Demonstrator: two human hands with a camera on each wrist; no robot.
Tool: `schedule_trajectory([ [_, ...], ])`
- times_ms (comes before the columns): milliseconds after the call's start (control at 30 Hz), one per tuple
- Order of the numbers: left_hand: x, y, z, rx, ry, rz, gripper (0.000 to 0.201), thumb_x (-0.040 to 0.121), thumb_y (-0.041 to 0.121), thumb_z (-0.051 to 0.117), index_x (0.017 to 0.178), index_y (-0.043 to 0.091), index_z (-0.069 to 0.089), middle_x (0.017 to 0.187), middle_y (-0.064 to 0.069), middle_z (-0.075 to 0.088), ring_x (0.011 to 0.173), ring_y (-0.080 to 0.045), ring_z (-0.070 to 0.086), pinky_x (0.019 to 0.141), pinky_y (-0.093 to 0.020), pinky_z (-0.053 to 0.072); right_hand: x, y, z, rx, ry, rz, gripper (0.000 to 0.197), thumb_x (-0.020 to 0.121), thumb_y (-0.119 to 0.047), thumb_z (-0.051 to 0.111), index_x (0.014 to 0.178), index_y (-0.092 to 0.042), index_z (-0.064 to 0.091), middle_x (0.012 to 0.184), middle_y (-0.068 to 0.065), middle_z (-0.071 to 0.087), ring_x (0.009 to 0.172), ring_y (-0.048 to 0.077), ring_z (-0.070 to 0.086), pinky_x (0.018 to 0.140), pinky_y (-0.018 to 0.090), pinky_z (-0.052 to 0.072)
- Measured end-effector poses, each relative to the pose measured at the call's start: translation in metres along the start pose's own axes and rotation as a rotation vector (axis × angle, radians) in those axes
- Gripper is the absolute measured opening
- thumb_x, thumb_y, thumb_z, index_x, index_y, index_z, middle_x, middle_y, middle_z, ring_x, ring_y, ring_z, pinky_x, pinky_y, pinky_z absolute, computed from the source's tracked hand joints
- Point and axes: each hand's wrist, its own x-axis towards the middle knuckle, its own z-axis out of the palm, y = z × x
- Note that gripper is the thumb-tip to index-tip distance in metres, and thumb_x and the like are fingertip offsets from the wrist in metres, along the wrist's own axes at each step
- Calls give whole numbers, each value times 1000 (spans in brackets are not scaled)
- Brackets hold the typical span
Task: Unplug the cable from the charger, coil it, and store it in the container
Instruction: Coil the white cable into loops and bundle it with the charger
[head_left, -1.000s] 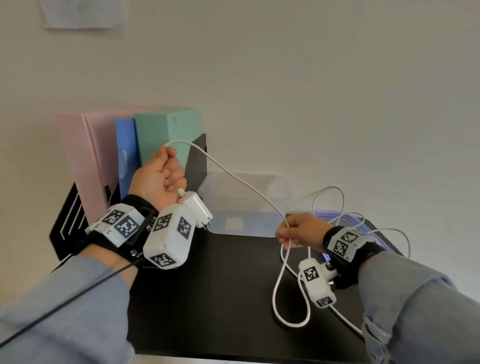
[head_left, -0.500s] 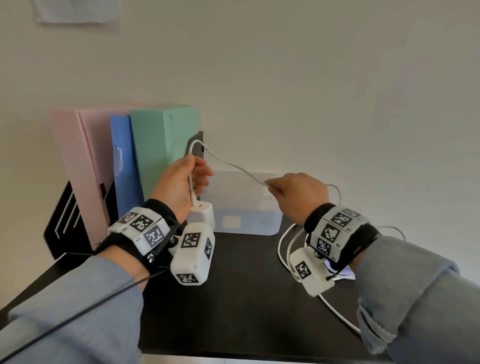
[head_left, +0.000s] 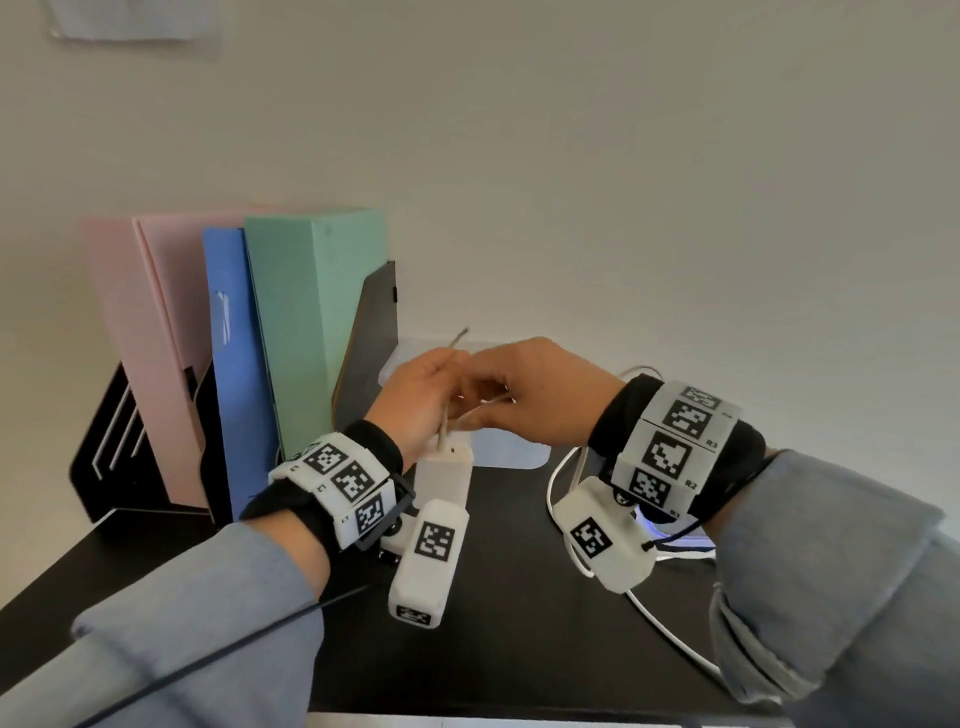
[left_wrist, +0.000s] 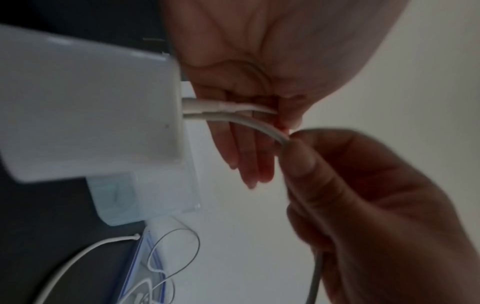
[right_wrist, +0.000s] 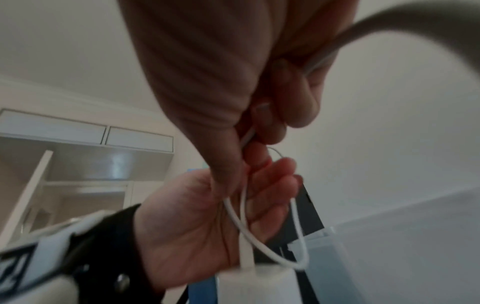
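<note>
Thin, limp white cable (left_wrist: 262, 126) still plugged into light white block charger (head_left: 445, 475), left hand (head_left: 423, 402) fingers clenched round a loop, right hand (head_left: 540, 397) pinching it; best gripped at the stiff plug.

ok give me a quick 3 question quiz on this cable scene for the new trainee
1. True or false: the cable is already unplugged from the charger.
2. Which hand pinches the cable nearest the plug? A) left hand B) right hand
3. Fill in: the loose rest of the cable lies on the black ____.

Key: 1 false, it is still plugged in. 2 A. 3 table.
</note>
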Motion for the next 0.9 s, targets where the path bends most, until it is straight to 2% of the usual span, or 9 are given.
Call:
schedule_trajectory([
  [67, -2, 0, 3, 20, -81, -10, 29, 98, 19, 38, 79, 10, 58, 51, 0, 63, 39, -12, 53, 42, -21, 41, 1, 2, -5, 95, 61, 21, 18, 76, -17, 69, 88, -10, 58, 74, -7, 56, 65, 6, 49, 63, 20, 44],
  [133, -3, -1, 2, -6, -157, -33, 34, 99, 26, 35, 78, 11, 56, 45, -1, 55, 32, -10, 36, 39, -22, 27, 2, 7, -10, 118, 90, 43, 27, 75, -13, 70, 99, -15, 58, 83, -9, 53, 65, 0, 46, 61, 10, 39],
  [300, -1, 2, -7, -189, -264, -123, 35, 99, 25, 31, 77, 8, 53, 35, 6, 32, 29, -5, 19, 37, -19, 16, -2, 19, -19, 197, 72, 63, 44, 80, -25, 70, 122, -20, 58, 114, -2, 50, 79, 8, 49, 81, 21, 47],
  [400, -1, 1, -13, -232, -296, -143, 36, 99, 23, 31, 77, 5, 54, 33, 7, 30, 28, -3, 17, 38, -20, 12, -6, 24, -18, 231, -20, 134, 32, 84, -32, 66, 112, -18, 64, 98, -3, 60, 76, 12, 48, 71, 19, 42],
  [500, 1, -1, -16, -324, -252, -146, 40, 96, 26, 34, 69, 6, 57, 33, 7, 30, 27, -3, 19, 36, -16, 14, -5, 33, -12, 297, -66, 190, 20, 88, -33, 60, 84, -15, 69, 79, 3, 69, 68, 13, 49, 70, 24, 39],
  [567, 1, 0, -17, -376, -246, -158, 38, 90, 34, 41, 67, 9, 57, 35, 7, 30, 28, -2, 20, 36, -16, 15, -7, 38, -9, 403, -39, 238, 33, 92, -35, 53, 67, -17, 64, 57, -1, 65, 56, 12, 45, 63, 22, 38],
  [667, 0, 2, -14, -282, -273, -142, 31, 79, 41, 50, 66, 13, 55, 38, 8, 29, 33, -3, 19, 38, -17, 14, -8, 41, -3, 538, 22, 303, 42, 94, -39, 47, 59, -16, 55, 34, -7, 47, 38, 7, 37, 50, 15, 36],
  [800, 1, 2, -11, -238, -284, -150, 38, 82, 43, 47, 51, 19, 47, 39, 9, 26, 34, -4, 19, 36, -15, 15, -8, 45, 7, 686, 58, 332, 42, 93, -39, 50, 59, -14, 53, 32, -7, 42, 34, 8, 33, 48, 17, 34],
  [900, 4, 2, -17, -342, -226, -190, 48, 90, 43, 40, 47, 21, 44, 38, 10, 25, 31, -3, 18, 35, -17, 12, -13, 55, 6, 701, 11, 326, 29, 89, -32, 58, 65, -17, 58, 44, -7, 57, 47, 9, 47, 60, 20, 40],
])
